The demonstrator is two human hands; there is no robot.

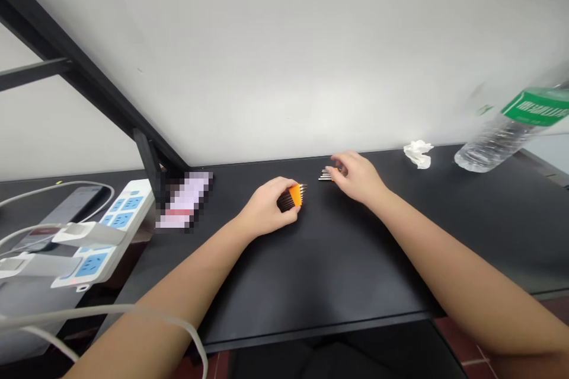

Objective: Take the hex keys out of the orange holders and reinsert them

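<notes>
The left hand (272,208) was clamped on one bundle (295,195), nearer the desk's (320,272) back edge than its front. Apart from it, the right hand (354,175) was at another bundle (325,175), closer to that back edge; whether it gripped, I couldn't tell.

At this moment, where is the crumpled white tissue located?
In the head view, the crumpled white tissue lies on the black table at right, near the wall, between the right hand and the clear plastic bottle.
</notes>
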